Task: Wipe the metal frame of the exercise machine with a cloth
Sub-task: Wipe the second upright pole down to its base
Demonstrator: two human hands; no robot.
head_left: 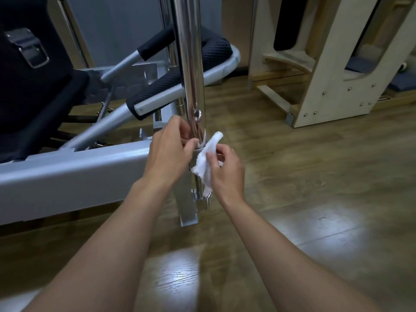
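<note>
A shiny chrome upright post of the exercise machine rises from the corner of a grey metal frame rail. A small white cloth is draped against the base of the post. My right hand pinches the cloth between thumb and fingers on the post's right side. My left hand is on the post's left side, its fingers curled at the post just above the rail and touching the cloth's upper end.
A padded black footbar with grey tubing crosses behind the post. Black upholstery with a buckle fills the left. Wooden equipment stands at the right on the wood floor. A knurled knob sits below the cloth.
</note>
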